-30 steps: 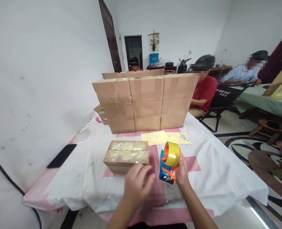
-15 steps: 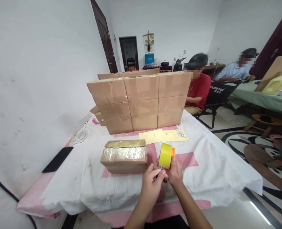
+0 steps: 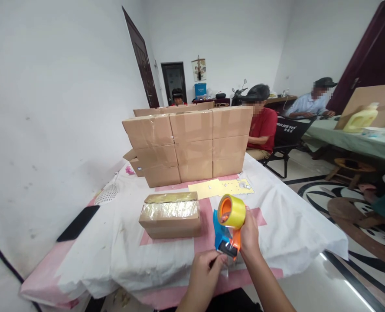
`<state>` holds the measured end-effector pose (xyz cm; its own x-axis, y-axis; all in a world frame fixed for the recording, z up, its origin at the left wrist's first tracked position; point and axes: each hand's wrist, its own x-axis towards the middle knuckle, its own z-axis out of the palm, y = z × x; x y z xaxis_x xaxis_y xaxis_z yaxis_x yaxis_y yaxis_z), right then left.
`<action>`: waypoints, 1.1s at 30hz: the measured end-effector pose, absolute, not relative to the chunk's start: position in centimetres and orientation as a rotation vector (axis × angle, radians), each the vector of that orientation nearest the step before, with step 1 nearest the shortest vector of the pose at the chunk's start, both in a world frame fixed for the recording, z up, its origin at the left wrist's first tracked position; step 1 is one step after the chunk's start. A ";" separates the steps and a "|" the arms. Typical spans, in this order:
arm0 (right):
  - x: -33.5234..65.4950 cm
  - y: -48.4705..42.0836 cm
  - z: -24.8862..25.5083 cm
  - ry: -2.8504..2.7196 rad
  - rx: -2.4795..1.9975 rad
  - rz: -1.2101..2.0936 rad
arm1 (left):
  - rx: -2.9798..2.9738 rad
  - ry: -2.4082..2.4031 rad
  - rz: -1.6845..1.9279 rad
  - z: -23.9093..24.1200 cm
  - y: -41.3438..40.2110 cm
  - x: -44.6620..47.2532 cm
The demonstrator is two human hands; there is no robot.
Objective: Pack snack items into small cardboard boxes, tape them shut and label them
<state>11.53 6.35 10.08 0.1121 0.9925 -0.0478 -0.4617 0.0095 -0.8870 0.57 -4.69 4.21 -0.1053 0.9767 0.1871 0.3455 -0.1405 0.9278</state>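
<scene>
My right hand [image 3: 250, 232] grips a tape dispenser [image 3: 225, 236] with a blue and orange body, held up off the table. A wide roll of yellowish tape [image 3: 237, 211] sits on it, its orange hub facing left. Below the dispenser's black roller, the thumb and fingers of my left hand [image 3: 207, 266] are pinched together; a clear strip of tape seems to hang there, though what they hold is hard to see. Left of both hands lies a small cardboard box [image 3: 173, 225], with shiny tape across its top.
Stacked cardboard boxes [image 3: 192, 147] stand behind the small box. Yellow card sheets [image 3: 205, 188] lie before the stack. A black flat object [image 3: 78, 223] and a white perforated piece [image 3: 106, 195] are at left. A person in red [image 3: 264, 125] sits at right.
The dispenser has turned so that its blue side and the roll's hub show. My left hand has moved down toward me, and my right hand slightly right.
</scene>
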 end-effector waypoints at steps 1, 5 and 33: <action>11.7 6.0 9.8 -0.750 -0.916 1.328 | 1.624 1.491 1.276 4.1 -5.0 0.5; 12.7 5.0 8.4 -0.723 -0.924 1.344 | 2.060 1.462 1.407 3.8 -5.9 0.6; 12.7 2.4 7.4 -0.363 -0.905 1.600 | 1.785 1.302 1.047 5.4 -7.9 -0.8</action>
<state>12.70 2.44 7.39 0.0041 0.9366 -0.3503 -0.6935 -0.2497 -0.6758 -0.75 -7.90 5.43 0.1750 0.9618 0.2105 0.4122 -0.2657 0.8715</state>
